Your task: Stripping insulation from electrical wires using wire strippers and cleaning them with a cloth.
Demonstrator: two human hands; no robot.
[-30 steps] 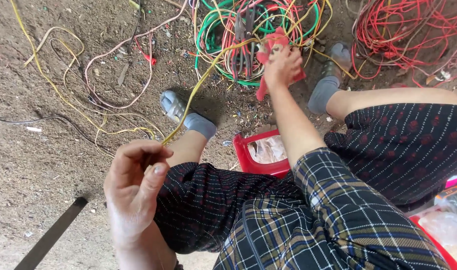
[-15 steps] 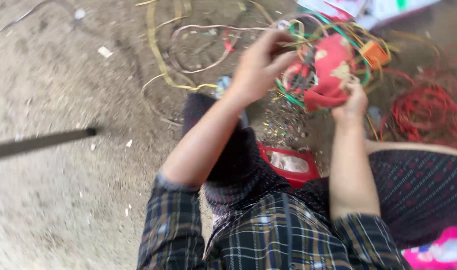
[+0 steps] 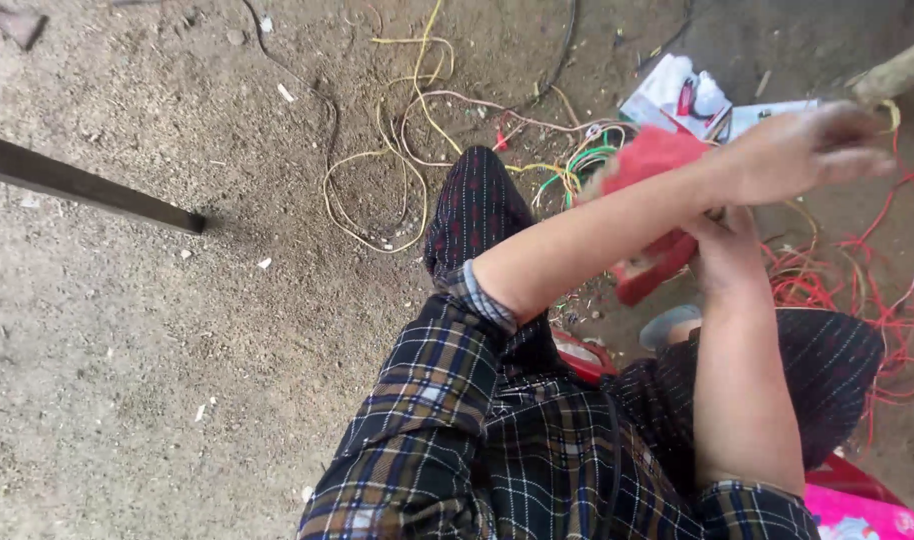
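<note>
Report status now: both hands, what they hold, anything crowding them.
Left hand blurred, fingers spread above red tool. Right hand under it, grip hidden by the left forearm. Loose wires on the dirt floor around.

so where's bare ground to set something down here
Bare dirt lies left of the knee, below the dark bar. It is crowded ahead: yellow wires by the knee, red wires at right, where both hands hold a red tool.

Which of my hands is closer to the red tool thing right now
The right. Your right hand grips the red tool from beside and below; your left hand, blurred, is raised just above it, and whether it touches is unclear.
</note>
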